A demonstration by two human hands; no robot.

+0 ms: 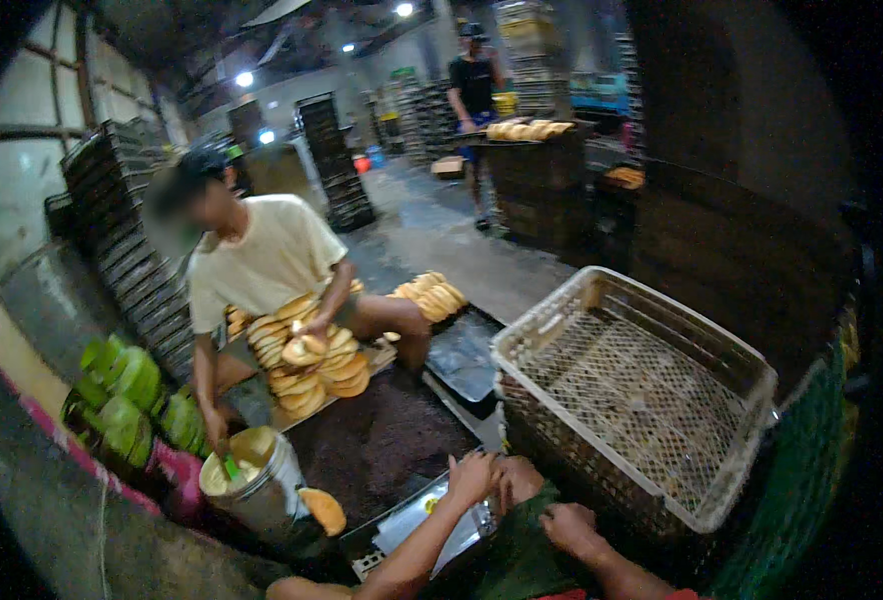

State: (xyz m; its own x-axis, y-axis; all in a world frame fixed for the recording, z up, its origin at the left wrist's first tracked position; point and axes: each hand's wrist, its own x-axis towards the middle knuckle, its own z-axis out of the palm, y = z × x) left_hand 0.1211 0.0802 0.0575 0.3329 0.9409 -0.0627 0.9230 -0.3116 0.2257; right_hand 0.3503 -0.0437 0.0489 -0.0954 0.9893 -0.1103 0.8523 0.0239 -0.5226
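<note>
My left hand (474,478) is beside my bent knee (518,478), above a tray with clear plastic sheets or bags (412,528). Its fingers are bent, and whatever they may hold cannot be made out. Loosely curled, my right hand (572,530) rests on my dark green shorts (522,555) with nothing visible in it. A long bread roll (323,511) lies left of the tray, by the bucket (277,490). Across from me, a co-worker in a pale shirt (267,250) holds a roll (305,350) and dips a green-handled spreader (232,467) into the bucket's pale cream.
Many rolls (307,395) are heaped before the co-worker, beside a dark crumb-like surface (387,440). A plastic crate (642,400) stands at my right. Green gas cylinders (127,400) are at left. Behind, another person (474,90) stands by a table with bread (529,130).
</note>
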